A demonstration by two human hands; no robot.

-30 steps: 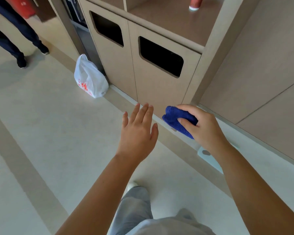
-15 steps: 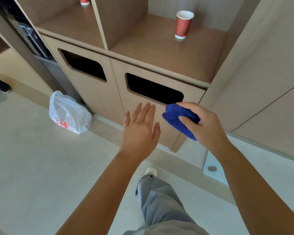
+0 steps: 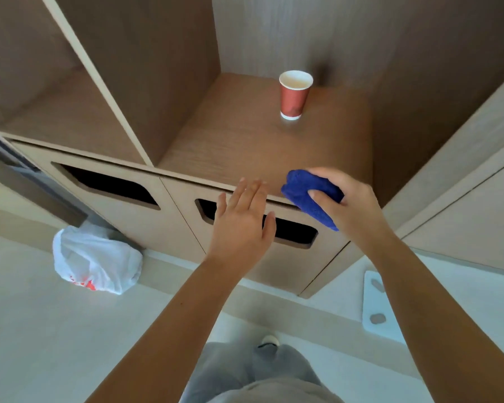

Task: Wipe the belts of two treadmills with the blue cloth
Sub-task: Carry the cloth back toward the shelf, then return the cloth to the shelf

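Cloth (image 3: pixel 309 196), blue, bunched and by its look soft, light and floppy, sits gripped in the right hand (image 3: pixel 346 205) above the cabinet (image 3: pixel 169 228) edge, best held wadded in the palm, while the left hand (image 3: pixel 242 225) hovers flat, fingers spread, holding nothing.

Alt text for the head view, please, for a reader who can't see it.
The right hand grips a bunched blue cloth at a wooden cabinet; the left hand is open beside it. A red cup stands on its shelf. No treadmill shows.
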